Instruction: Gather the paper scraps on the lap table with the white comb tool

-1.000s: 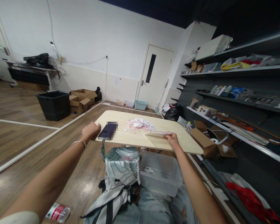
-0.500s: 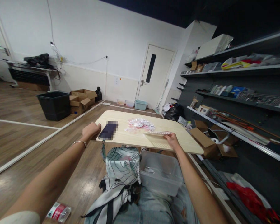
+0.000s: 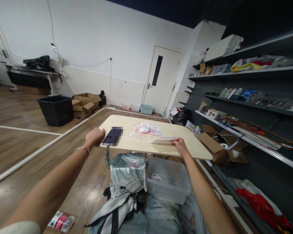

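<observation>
My right hand [image 3: 180,146] pinches the right end of a thin pale card with a row of slots [image 3: 162,140], tilted up over the front of the light wooden table [image 3: 134,146]. Striped light falls through the slots onto the tabletop. Behind the card lies a loose heap of small white and pink paper scraps [image 3: 147,129]. My left hand [image 3: 95,136] is closed around the table's left edge, beside a dark phone [image 3: 113,136] with a strap hanging off the front. The left fingertips are partly hidden.
A clear plastic bin [image 3: 169,178] and a patterned cloth bag [image 3: 128,172] rest on my lap. A bottle [image 3: 61,222] lies on the floor at left. A black bin [image 3: 55,110] and cardboard boxes [image 3: 84,105] stand farther back; loaded shelves [image 3: 246,104] line the right.
The slotted card has tipped slightly, so more of its striped face shows. My left hand stays at the table edge, and the view has shifted a little.
</observation>
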`<action>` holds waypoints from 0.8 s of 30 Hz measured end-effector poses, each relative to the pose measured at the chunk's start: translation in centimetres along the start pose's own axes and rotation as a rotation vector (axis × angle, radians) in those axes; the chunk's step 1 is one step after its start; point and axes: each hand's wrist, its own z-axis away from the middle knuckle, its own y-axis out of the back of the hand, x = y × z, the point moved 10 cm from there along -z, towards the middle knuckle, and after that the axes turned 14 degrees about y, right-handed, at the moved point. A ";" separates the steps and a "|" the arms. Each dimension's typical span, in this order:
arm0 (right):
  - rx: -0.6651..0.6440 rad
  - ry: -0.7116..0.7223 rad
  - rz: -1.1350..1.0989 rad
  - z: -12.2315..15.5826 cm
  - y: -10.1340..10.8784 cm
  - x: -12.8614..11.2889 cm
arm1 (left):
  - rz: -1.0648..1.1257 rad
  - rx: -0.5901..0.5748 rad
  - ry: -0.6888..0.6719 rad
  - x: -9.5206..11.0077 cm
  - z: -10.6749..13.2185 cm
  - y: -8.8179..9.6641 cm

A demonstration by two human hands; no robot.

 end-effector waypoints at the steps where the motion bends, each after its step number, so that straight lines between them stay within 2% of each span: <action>1: 0.003 -0.005 -0.005 0.0 0.0 0.0 | 0.001 0.002 0.001 0.0 0.0 0.0; 3: -0.005 -0.013 -0.014 0.0 -0.2 -0.1 | 0.005 0.003 0.001 0.0 0.0 0.1; 7: -0.106 -0.002 -0.027 0.2 -1.3 -0.9 | 0.006 -0.013 0.001 0.0 0.2 0.2; 14: -0.209 0.090 -0.029 0.4 -2.1 -2.4 | 0.004 -0.014 0.000 0.1 0.5 0.3; 24: -0.162 0.087 0.007 0.4 -1.4 -2.9 | 0.008 -0.012 -0.019 0.2 0.6 0.3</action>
